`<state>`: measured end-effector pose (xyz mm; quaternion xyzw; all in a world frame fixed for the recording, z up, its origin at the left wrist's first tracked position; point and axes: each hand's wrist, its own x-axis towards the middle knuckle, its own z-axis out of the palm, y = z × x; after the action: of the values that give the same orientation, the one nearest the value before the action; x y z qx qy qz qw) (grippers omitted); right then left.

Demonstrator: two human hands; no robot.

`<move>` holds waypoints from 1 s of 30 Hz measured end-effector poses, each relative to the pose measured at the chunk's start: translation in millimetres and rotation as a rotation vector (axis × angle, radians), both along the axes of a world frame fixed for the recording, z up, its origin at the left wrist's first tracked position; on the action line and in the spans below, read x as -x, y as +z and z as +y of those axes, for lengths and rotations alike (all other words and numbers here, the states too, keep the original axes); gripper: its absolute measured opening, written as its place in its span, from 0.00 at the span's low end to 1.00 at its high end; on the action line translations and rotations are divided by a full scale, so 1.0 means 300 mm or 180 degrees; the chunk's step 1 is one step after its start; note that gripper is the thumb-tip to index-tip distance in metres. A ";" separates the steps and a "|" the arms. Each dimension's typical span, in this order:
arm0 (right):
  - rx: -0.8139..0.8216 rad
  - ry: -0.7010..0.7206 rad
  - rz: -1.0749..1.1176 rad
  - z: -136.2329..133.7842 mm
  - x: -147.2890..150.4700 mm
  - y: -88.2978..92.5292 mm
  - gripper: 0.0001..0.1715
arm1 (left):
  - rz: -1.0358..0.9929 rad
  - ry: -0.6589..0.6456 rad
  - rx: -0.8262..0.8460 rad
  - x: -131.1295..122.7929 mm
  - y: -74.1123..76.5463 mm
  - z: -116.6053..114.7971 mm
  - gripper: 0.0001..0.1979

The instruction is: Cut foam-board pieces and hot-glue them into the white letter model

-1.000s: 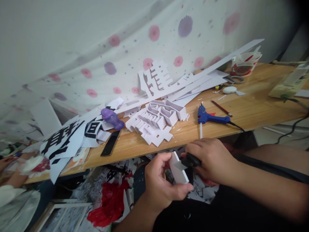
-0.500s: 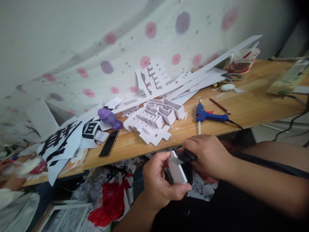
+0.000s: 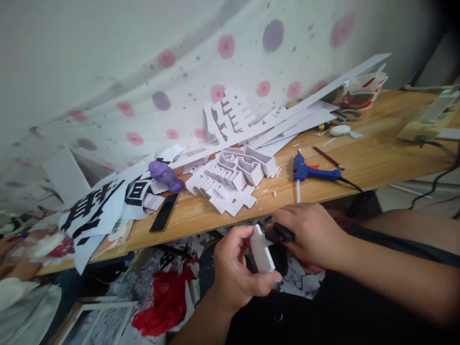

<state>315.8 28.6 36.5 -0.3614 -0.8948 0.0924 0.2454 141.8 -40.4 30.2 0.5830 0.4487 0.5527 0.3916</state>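
Note:
My left hand (image 3: 235, 268) is closed round a small white foam-board piece (image 3: 261, 249), held below the front edge of the wooden table (image 3: 377, 158). My right hand (image 3: 311, 230) grips a black-handled tool (image 3: 279, 235) whose tip rests against the top of that piece. Both hands hover over my lap. On the table above them lies a white built-up foam-board character (image 3: 230, 177). A blue glue gun (image 3: 312, 172) lies just right of it.
Printed black-character sheets (image 3: 97, 206), a purple object (image 3: 166, 175), a dark phone (image 3: 164, 212), white strips (image 3: 287, 120), scissors (image 3: 347, 115), a red pencil (image 3: 328, 158) and a bowl (image 3: 362, 91) lie on the table. Paper scraps and red plastic (image 3: 168, 302) cover the floor. Another person's hands (image 3: 14, 254) show far left.
The white piece has turned slightly in my left hand and the black tool has shifted a little along its top edge. Nothing on the table moved.

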 end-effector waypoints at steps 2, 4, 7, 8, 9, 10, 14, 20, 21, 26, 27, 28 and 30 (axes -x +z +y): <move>-0.0096 0.0061 0.0039 -0.011 -0.002 -0.001 0.03 | 0.0018 -0.0002 0.0011 0.001 -0.002 0.002 0.28; -0.0137 0.0046 0.0039 -0.005 -0.002 -0.005 0.02 | 0.0065 -0.0044 0.0031 -0.001 -0.003 0.001 0.28; -0.0173 -0.0096 -0.0089 0.025 0.002 -0.013 0.02 | 0.0077 -0.0127 0.0041 -0.006 -0.006 -0.002 0.27; -0.0163 -0.0162 -0.0168 0.037 0.004 -0.016 0.03 | 0.0073 -0.0142 0.0021 -0.008 -0.007 -0.002 0.27; -0.0125 -0.0239 -0.0251 0.048 0.005 -0.018 0.03 | 0.0076 -0.0153 -0.0003 -0.009 -0.008 -0.003 0.28; -0.0066 -0.0322 -0.0317 0.057 0.005 -0.019 0.03 | 0.0086 -0.0164 -0.0034 -0.009 -0.009 -0.003 0.29; 0.0144 -0.0505 -0.0335 0.056 0.000 -0.014 0.05 | 0.0086 -0.0126 0.0053 -0.006 -0.005 -0.001 0.30; -0.0055 0.0034 -0.0031 -0.008 -0.002 -0.006 0.04 | 0.0165 -0.0005 0.0204 0.000 0.002 -0.005 0.31; -0.0073 0.0023 -0.0056 -0.009 0.000 -0.007 0.04 | 0.0176 -0.0010 0.0206 0.000 0.002 -0.008 0.31; 0.0148 -0.0388 -0.0469 0.037 0.013 -0.020 0.03 | 0.0072 -0.0140 0.0126 -0.007 -0.001 -0.017 0.30; 0.0202 -0.0478 -0.0536 0.049 0.014 -0.023 0.04 | 0.0045 -0.0175 0.0131 -0.007 -0.002 -0.017 0.31; 0.0244 -0.0540 -0.0567 0.058 0.014 -0.025 0.04 | -0.0030 -0.0206 0.0165 -0.006 -0.003 -0.016 0.32; 0.0287 -0.0590 -0.0556 0.068 0.012 -0.030 0.05 | -0.0422 -0.0295 0.0318 -0.003 -0.008 -0.009 0.31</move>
<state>312.2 49.1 27.5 -0.4600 -0.8704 0.0777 0.1576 142.6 -43.2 27.9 0.5449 0.4214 0.5483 0.4742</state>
